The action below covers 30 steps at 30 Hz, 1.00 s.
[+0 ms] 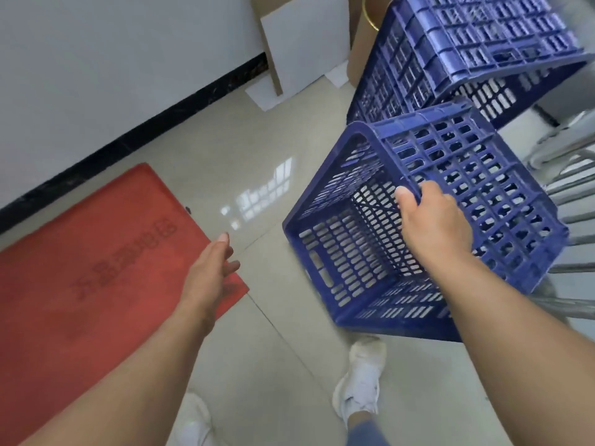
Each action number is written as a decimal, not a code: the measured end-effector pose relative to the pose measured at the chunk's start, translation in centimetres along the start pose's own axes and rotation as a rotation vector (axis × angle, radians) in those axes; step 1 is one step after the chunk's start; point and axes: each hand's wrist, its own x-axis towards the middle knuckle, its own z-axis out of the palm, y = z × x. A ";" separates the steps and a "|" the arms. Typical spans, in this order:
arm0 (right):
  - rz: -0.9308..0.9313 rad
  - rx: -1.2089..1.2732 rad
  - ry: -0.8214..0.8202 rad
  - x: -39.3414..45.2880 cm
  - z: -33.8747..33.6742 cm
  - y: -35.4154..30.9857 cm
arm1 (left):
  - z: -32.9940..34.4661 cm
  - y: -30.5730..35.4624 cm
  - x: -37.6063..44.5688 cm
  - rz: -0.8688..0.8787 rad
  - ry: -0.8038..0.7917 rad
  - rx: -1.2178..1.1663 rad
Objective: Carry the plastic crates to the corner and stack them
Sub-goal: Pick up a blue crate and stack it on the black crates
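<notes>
The right hand (433, 226) grips the rim of a blue crate (418, 220), thumb on the inside and fingers wrapped over the edge. The crate is tilted on its side, its open mouth facing the red mat (80, 268), and it is held above the tiled floor (257, 175). The left hand (212, 268) hangs open and empty over the mat's near corner. A second blue crate (450, 53) stands beyond the held crate, away from the mat.

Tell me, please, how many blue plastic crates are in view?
2. One blue crate is tilted, its rim held in the right hand; the other blue crate is behind it at upper right, cut off by the frame. More may lie out of view.
</notes>
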 end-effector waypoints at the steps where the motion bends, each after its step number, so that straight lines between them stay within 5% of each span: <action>1: -0.001 0.006 0.003 -0.6 0.5 -1.1 | -1.4 -0.4 0.1 0.000 0.011 -0.009; 16: -0.260 0.031 -0.054 -9.9 4.8 -18.9 | -19.4 -7.2 3.4 -0.097 0.189 -0.102; 21: -0.317 0.240 -0.160 -11.4 4.5 -24.3 | -26.8 -10.4 5.1 -0.202 0.358 -0.005; 25: -0.255 0.470 -0.303 -13.2 6.5 -28.2 | -33.8 -14.3 5.9 -0.361 0.539 -0.159; 30: -0.268 0.494 -0.391 -14.6 11.6 -31.7 | -41.7 -16.3 5.1 -0.439 0.575 -0.384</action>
